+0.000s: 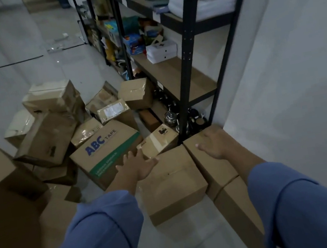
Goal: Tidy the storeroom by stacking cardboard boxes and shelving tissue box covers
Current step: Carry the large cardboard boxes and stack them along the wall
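Many brown cardboard boxes lie jumbled on the tiled floor. A plain box (174, 183) stands just in front of me, and my left hand (138, 165) rests flat on its far left edge with fingers spread. A taller box (215, 165) stands against the white wall to its right; my right hand (213, 142) lies open on its top. A small taped box (158, 139) leans behind them. Beside it sits a large box printed "ABC TAPE" (107, 152). No tissue box cover can be made out.
A black metal shelf rack (186, 55) with wooden boards stands at the right, holding plates, packets and a white carton (161, 52). A heap of boxes (54, 120) fills the left middle floor. Big boxes (4, 215) stand at my left. Kettles sit under the rack.
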